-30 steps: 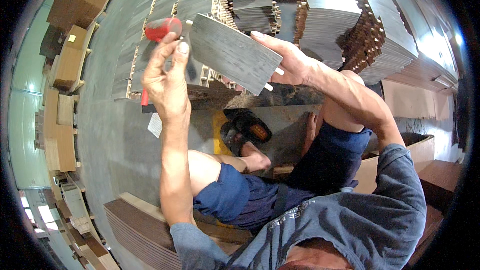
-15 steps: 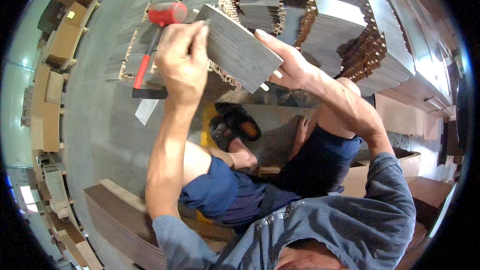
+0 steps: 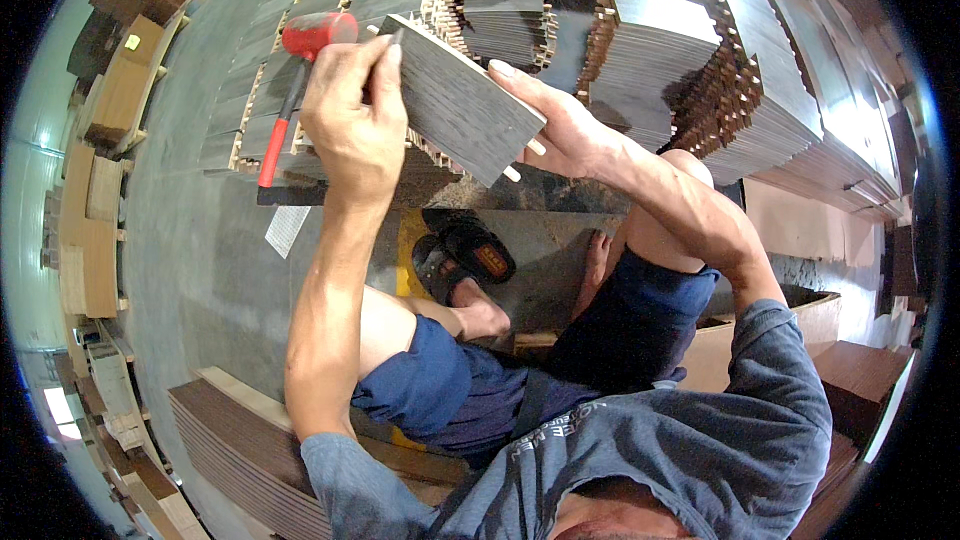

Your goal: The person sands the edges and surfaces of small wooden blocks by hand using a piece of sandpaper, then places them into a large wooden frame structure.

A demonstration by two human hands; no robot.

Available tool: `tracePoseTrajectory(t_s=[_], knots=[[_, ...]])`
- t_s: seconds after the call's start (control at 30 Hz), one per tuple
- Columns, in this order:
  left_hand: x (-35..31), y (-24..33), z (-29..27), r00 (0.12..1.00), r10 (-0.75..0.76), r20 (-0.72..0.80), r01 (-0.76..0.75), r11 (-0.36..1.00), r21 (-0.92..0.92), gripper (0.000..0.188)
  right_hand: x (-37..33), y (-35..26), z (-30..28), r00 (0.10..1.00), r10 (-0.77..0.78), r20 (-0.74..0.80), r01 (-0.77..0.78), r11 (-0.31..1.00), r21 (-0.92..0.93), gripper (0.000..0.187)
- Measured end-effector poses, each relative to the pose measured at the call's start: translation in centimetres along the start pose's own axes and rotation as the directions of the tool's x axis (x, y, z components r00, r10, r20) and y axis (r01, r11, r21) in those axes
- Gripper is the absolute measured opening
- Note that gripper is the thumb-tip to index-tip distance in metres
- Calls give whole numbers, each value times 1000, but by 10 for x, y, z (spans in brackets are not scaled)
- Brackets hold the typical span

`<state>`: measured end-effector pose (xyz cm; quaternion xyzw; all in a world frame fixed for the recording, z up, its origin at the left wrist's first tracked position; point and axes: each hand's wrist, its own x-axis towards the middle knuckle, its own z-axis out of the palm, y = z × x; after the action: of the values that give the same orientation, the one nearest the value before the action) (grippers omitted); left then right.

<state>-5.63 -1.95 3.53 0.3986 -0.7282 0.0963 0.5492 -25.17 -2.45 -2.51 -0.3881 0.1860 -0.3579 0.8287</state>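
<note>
A grey wood-grain board (image 3: 462, 100) with pale dowel pins sticking out of its ends is held up, tilted, before me. My right hand (image 3: 565, 125) grips the board's right end, thumb along its upper edge. Two dowels (image 3: 514, 175) poke out below that hand. My left hand (image 3: 352, 125) is closed in a pinch at the board's left end, beside another dowel there. A small dark tip shows at its thumb; what it holds is mostly hidden. Just beyond the left hand lies a mallet (image 3: 318, 34) with a red head and a black-and-red handle.
Stacks of grey boards (image 3: 495, 5) with dowelled ends fill the far side. A separate stack (image 3: 640, 60) stands right of centre. Brown boards (image 3: 250, 450) are piled at lower left. Cartons (image 3: 125, 90) line the left edge. Black sandals (image 3: 465, 252) are on the floor by my feet.
The board and both hands have shifted slightly left in view, along with the surroundings. My grip on the board looks the same.
</note>
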Motion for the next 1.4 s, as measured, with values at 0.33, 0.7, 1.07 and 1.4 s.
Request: tracePoseTrajectory(t_s=[0.33, 0.7, 1.07, 1.4], knots=[[-47, 78, 7, 857, 325, 401, -137, 892, -431, 19, 5, -18, -10, 997, -41, -69, 56, 969, 241, 49], [-17, -8, -26, 697, -599, 395, 652, 300, -697, 17, 0, -17, -34, 998, -50, -33, 50, 998, -24, 42], [-31, -6, -22, 665, -686, 295, 669, 372, -644, 14, -2, -18, -1, 913, -356, 198, 349, 432, -831, 70], [-30, 5, -2, 679, -682, 273, 639, 364, -678, 11, -20, -10, 35, 796, -562, 225, 93, -253, -963, 97]])
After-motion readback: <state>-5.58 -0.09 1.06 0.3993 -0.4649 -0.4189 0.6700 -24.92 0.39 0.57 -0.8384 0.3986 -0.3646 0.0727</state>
